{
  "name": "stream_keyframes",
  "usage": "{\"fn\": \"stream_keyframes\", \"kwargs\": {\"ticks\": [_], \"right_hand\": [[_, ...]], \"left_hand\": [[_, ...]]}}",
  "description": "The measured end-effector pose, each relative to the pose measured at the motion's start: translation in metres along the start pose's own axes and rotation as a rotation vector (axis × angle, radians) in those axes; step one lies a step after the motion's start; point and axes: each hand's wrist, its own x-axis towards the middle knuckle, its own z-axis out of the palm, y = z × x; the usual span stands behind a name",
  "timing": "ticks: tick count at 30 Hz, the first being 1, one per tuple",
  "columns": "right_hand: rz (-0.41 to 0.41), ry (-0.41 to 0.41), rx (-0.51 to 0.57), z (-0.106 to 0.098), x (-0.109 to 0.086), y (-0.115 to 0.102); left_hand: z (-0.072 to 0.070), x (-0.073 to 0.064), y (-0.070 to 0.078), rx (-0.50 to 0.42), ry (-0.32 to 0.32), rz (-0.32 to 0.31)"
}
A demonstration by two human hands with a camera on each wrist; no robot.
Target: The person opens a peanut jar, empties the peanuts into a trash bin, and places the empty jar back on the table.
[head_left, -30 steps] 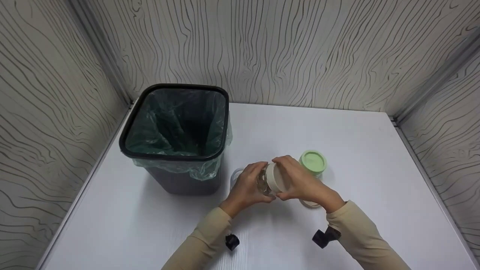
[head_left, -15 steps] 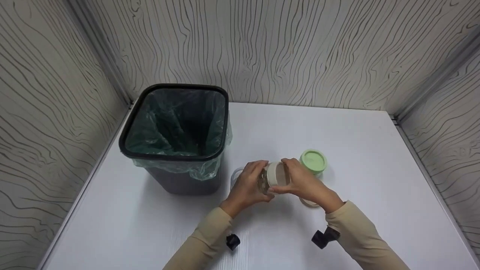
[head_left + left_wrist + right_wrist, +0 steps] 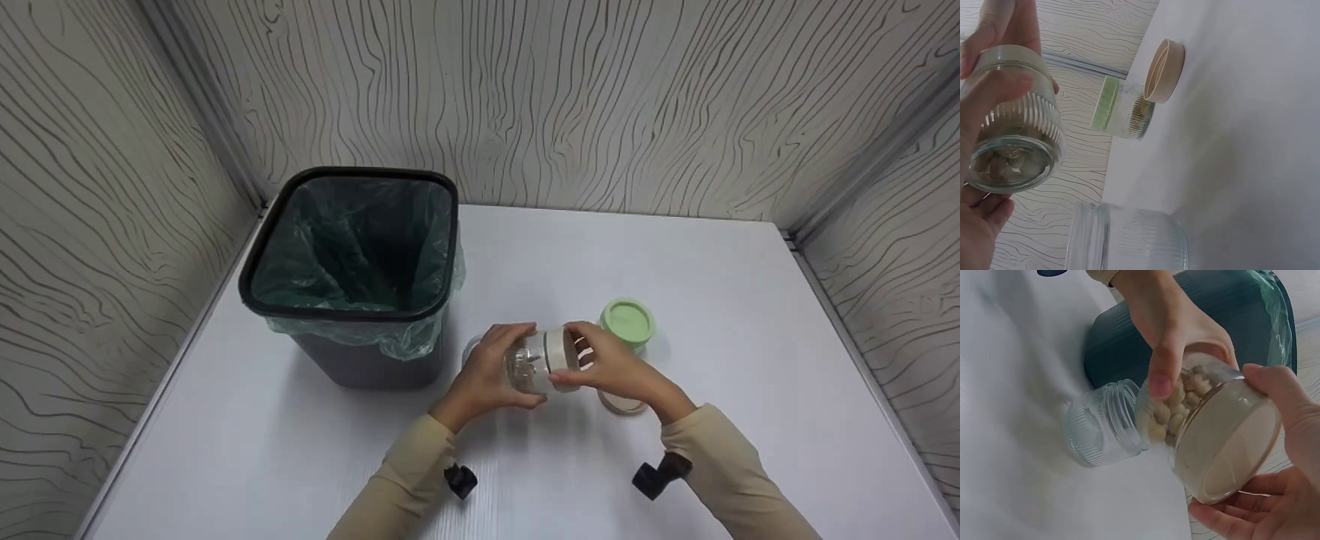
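A ribbed glass jar [image 3: 527, 366], tilted on its side above the table, holds pale lumpy pieces that look like nuts in the right wrist view. My left hand [image 3: 486, 376] grips its glass body. Around its whitish screw lid [image 3: 562, 357] the thumb and fingers of my right hand [image 3: 621, 369] are curled. The lid sits on the jar's mouth. Under my left hand stands an uncapped glass jar [image 3: 1088, 428], mostly hidden in the head view. A second jar with a green lid [image 3: 628, 321] is behind my right hand, and a loose beige lid [image 3: 622, 405] lies beneath it.
A dark trash bin [image 3: 367, 364] with a green liner bag [image 3: 409, 341] stands at the left, its top uncovered. The white table [image 3: 712, 300] is enclosed by wood-patterned panels [image 3: 525, 105] at the back and sides.
The jar has turned, so more of its side shows and less of the lid's top. My right fingers have shifted around the lid. The bin and the green-lidded jar stay put.
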Motion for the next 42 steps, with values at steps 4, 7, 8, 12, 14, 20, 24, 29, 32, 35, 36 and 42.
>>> {"fn": "stream_keyframes", "kwargs": {"ticks": [4, 7, 8, 12, 14, 20, 24, 29, 32, 35, 36, 42], "right_hand": [[-0.025, 0.001, 0.035, 0.000, 0.000, 0.004], [-0.044, 0.022, 0.019, 0.002, -0.001, 0.004], [-0.054, 0.029, 0.010, 0.003, -0.001, 0.005], [-0.074, 0.048, -0.008, 0.005, -0.002, 0.003], [-0.080, 0.049, -0.009, 0.006, -0.002, 0.003], [-0.090, 0.046, 0.006, 0.004, -0.003, 0.000], [-0.080, 0.050, 0.020, 0.002, -0.004, -0.005], [-0.100, 0.071, 0.031, 0.002, -0.004, -0.007], [-0.119, 0.077, 0.029, 0.002, -0.005, -0.007], [-0.120, 0.084, 0.019, 0.002, -0.005, -0.008], [-0.119, 0.085, 0.018, 0.002, -0.005, -0.008], [-0.117, 0.081, 0.015, 0.002, -0.006, -0.008]], "left_hand": [[-0.002, 0.001, 0.000, -0.014, -0.014, 0.002], [-0.003, 0.001, -0.001, -0.027, -0.010, 0.010], [-0.004, 0.001, -0.001, -0.028, -0.007, 0.015], [-0.004, -0.001, -0.004, -0.046, 0.007, 0.032], [-0.004, -0.001, -0.006, -0.054, 0.016, 0.048], [-0.002, -0.002, -0.011, -0.143, 0.040, 0.060], [-0.002, -0.003, -0.011, -0.283, 0.031, 0.028], [-0.001, -0.004, -0.011, -0.418, 0.031, -0.019], [-0.001, -0.005, -0.010, -0.445, 0.027, -0.044], [-0.001, -0.006, -0.010, -0.445, 0.029, -0.043], [-0.001, -0.006, -0.010, -0.443, 0.031, -0.041], [-0.002, -0.007, -0.012, -0.395, 0.033, -0.037]]}}
